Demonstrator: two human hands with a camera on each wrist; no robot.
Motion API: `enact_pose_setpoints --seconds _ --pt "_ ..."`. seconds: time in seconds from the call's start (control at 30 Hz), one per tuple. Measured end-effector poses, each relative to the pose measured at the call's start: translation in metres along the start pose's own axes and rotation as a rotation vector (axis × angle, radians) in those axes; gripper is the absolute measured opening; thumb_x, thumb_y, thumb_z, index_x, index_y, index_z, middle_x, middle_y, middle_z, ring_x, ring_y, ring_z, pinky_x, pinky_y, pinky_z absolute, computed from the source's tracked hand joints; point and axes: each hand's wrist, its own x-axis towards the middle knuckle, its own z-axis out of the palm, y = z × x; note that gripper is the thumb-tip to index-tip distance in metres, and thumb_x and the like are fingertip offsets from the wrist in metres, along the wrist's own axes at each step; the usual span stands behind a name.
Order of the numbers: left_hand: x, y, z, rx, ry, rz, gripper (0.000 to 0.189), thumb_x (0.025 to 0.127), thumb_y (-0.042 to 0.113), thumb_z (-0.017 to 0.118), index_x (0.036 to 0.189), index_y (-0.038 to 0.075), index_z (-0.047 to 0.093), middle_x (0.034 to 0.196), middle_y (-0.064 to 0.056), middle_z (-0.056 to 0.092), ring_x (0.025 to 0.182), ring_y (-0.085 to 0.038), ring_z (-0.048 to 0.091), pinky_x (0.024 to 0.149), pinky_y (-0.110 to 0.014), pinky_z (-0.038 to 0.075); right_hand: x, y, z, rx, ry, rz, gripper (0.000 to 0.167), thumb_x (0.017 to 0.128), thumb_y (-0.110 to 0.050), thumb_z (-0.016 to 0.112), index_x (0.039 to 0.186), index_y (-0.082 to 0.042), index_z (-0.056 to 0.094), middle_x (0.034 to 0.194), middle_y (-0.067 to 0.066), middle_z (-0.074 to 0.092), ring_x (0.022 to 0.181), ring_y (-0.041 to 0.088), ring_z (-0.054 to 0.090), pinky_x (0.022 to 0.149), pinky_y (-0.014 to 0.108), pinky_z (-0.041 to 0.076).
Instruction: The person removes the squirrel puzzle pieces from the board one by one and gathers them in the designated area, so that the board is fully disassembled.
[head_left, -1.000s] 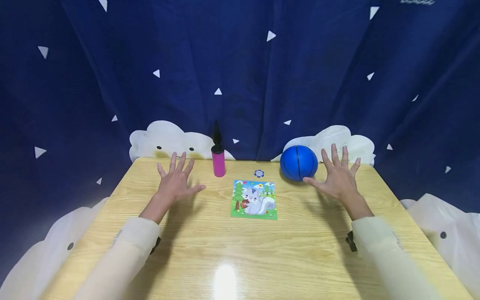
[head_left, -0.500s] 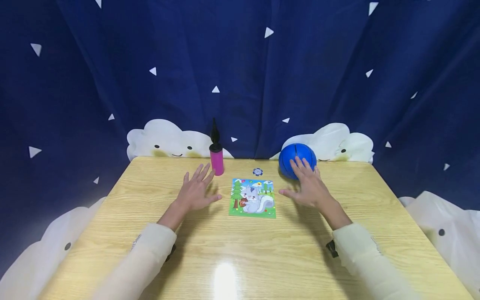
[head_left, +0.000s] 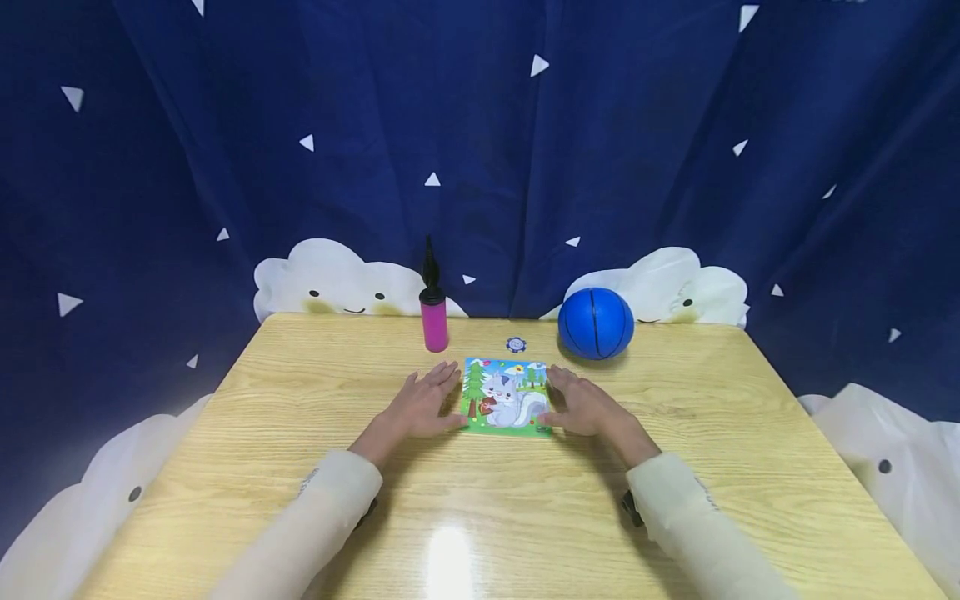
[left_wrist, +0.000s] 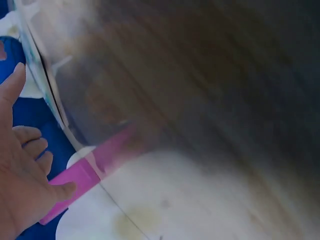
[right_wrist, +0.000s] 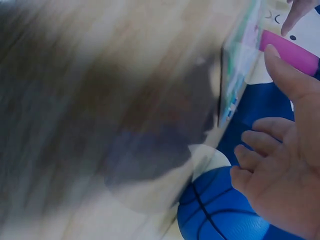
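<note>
A thin square board (head_left: 504,398) with a squirrel picture lies flat on the wooden table. At its left edge is my left hand (head_left: 422,406), fingers extended and thumb tip overlapping the lower left corner in the head view. My right hand (head_left: 588,406) is at the opposite edge, with its fingertips by the upper right corner and its thumb over the lower right one. Both wrist views show the board edge-on (left_wrist: 47,90), with gaps between the fingers and thumb of the left hand (left_wrist: 25,175) and of the right hand (right_wrist: 292,155). Neither hand grips anything.
Behind the board lies a blue and white poker chip (head_left: 516,344). A pink hand pump (head_left: 435,327) with a black nozzle stands at the back left. The blue ball (head_left: 596,323) sits at the back right, near the dark curtain (head_left: 480,125) beyond the table's far edge.
Both hands have moved inward and nearer to me, from beside the pump and ball to the two sides of the board, their spread fingers drawing closer together. The board has stayed put.
</note>
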Motion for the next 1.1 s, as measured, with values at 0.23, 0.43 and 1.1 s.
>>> enact_pose_setpoints --seconds 0.23,0.43,1.1 --pt "0.002 0.008 0.006 0.017 -0.095 0.020 0.074 0.090 0.055 0.054 0.143 0.006 0.040 0.154 -0.008 0.032 0.145 -0.027 0.024 0.109 -0.061 0.027 0.007 0.000 0.009 0.002 -0.095 0.070 0.080 0.085 -0.043 0.068 0.144 0.000 0.036 0.153 0.021 0.027 0.141 0.039 0.027 0.113 0.050 0.027" --pt "0.002 0.011 0.006 0.024 -0.119 0.001 0.069 0.090 0.053 0.055 0.140 0.007 0.045 0.152 -0.006 0.035 0.144 -0.026 0.026 0.109 -0.059 0.029 0.008 0.001 0.015 -0.004 -0.111 0.075 0.079 0.084 -0.044 0.069 0.143 -0.001 0.038 0.153 0.019 0.028 0.141 0.039 0.026 0.113 0.050 0.027" --pt "-0.012 0.021 0.004 0.125 -0.128 0.017 0.072 0.089 0.055 0.054 0.141 0.006 0.043 0.151 -0.008 0.037 0.140 -0.026 0.035 0.107 -0.056 0.034 -0.005 -0.006 0.015 -0.117 -0.142 0.016 0.083 0.084 -0.052 0.065 0.143 -0.001 0.037 0.153 0.019 0.030 0.140 0.037 0.030 0.114 0.048 0.027"
